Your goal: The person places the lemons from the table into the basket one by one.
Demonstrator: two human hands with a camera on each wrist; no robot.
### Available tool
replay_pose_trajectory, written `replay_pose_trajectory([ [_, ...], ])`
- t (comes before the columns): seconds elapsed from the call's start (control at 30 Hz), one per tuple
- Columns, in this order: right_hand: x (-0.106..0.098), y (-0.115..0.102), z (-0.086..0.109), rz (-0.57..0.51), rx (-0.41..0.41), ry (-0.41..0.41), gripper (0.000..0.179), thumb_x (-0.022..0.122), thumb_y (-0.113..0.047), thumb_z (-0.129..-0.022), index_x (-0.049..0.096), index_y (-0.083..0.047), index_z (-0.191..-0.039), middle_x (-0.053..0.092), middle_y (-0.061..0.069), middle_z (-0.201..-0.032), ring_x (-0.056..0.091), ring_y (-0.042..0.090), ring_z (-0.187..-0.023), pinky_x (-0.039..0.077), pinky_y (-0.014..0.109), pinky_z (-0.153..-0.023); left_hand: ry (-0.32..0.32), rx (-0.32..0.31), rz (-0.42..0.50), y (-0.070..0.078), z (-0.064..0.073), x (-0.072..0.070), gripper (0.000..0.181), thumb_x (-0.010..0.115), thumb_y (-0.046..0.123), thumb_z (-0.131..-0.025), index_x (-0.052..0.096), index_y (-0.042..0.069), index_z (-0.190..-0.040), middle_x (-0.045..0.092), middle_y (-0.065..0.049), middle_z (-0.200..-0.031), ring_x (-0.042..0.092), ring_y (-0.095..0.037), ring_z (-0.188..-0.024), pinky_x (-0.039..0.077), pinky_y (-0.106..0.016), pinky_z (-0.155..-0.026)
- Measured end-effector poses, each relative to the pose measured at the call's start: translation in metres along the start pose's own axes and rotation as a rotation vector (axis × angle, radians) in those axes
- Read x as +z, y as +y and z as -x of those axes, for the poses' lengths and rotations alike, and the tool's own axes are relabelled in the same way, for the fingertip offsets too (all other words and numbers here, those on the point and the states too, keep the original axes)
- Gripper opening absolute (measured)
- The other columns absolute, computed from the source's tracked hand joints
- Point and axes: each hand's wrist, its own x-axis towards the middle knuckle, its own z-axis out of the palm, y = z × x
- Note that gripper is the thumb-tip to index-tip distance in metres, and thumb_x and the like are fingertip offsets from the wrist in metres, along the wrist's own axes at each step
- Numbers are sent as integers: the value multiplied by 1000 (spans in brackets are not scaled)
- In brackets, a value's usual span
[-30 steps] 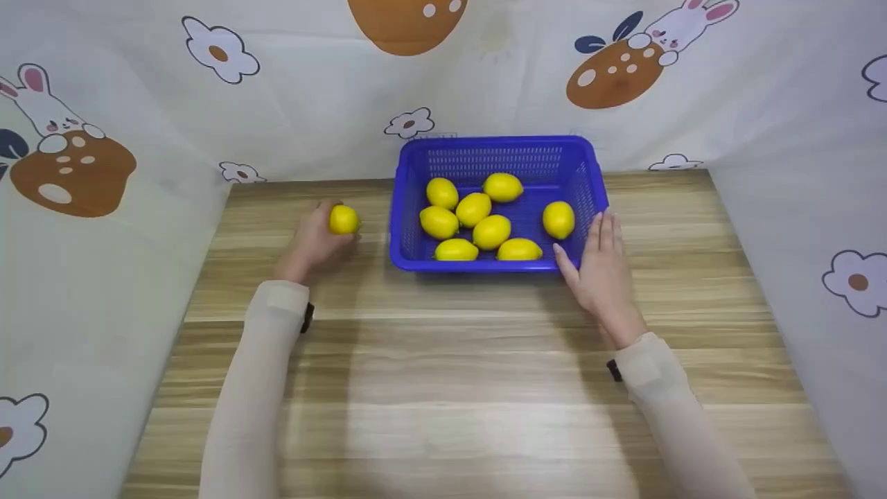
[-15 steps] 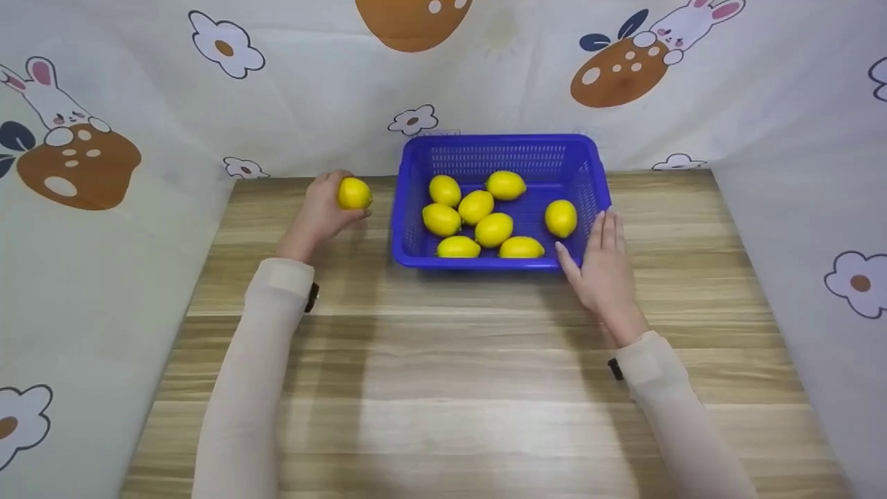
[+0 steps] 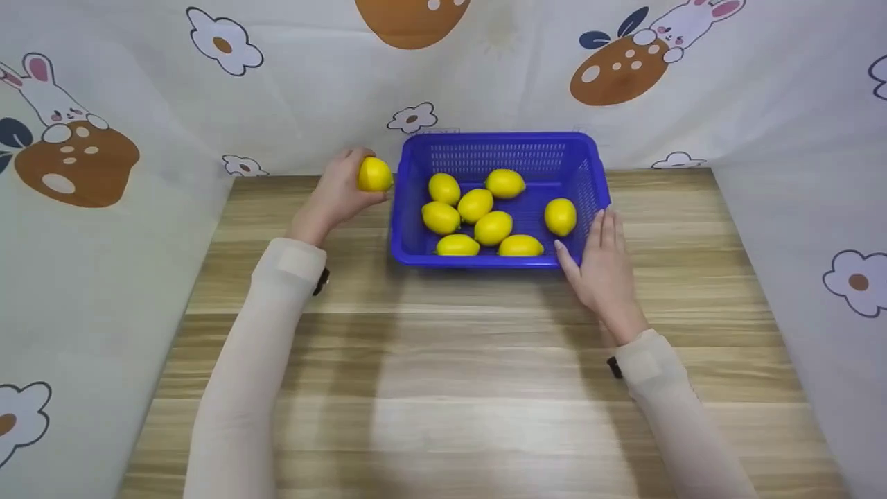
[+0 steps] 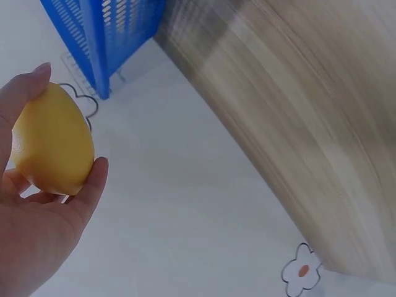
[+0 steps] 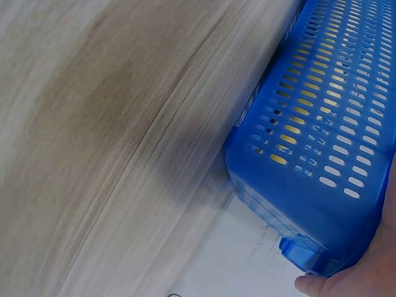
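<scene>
In the head view my left hand (image 3: 341, 186) grips a yellow lemon (image 3: 375, 174) beside the left rim of a blue plastic basket (image 3: 478, 262). The left wrist view shows this lemon (image 4: 54, 139) between thumb and fingers, raised above the tabletop. Several lemons lie inside the basket, most of them toward its left; one lemon (image 3: 560, 217) lies apart on the right. My right hand (image 3: 604, 277) rests against the basket's front right corner with straight fingers along the side and the thumb at the front rim. The right wrist view catches only part of that hand (image 5: 365, 275).
A wooden table (image 3: 443, 374) carries the basket near its back edge. Pale cloth (image 3: 312, 104) printed with rabbits and flowers hangs behind and at both sides. Both forearms wear light sleeves with a dark strap piece at the wrist.
My left hand has carried the lemon back and to the right, from over the table's left part up to the basket's left rim. The right hand has stayed at its corner.
</scene>
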Motion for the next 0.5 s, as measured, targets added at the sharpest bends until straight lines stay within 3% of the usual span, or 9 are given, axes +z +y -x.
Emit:
replay_pose_trajectory([
  [0.27, 0, 1, 0, -3, -1, 11, 93, 44, -52, -109, 12, 19, -160, 9, 39, -169, 9, 52, -159, 11, 58, -131, -75, 17, -5, 30, -13, 14, 70, 84, 19, -91, 48, -3, -147, 51, -26, -144, 54, -39, -126, 49, -51, -111],
  [0.5, 0, 1, 0, 7, 0, 5, 95, 42, -55, -108, 11, 18, -160, 8, 39, -170, 7, 51, -160, 11, 57, -131, -121, 30, -4, 48, -23, 29, 69, 82, 18, -92, 47, -1, -149, 50, -25, -146, 55, -37, -128, 50, -48, -112],
])
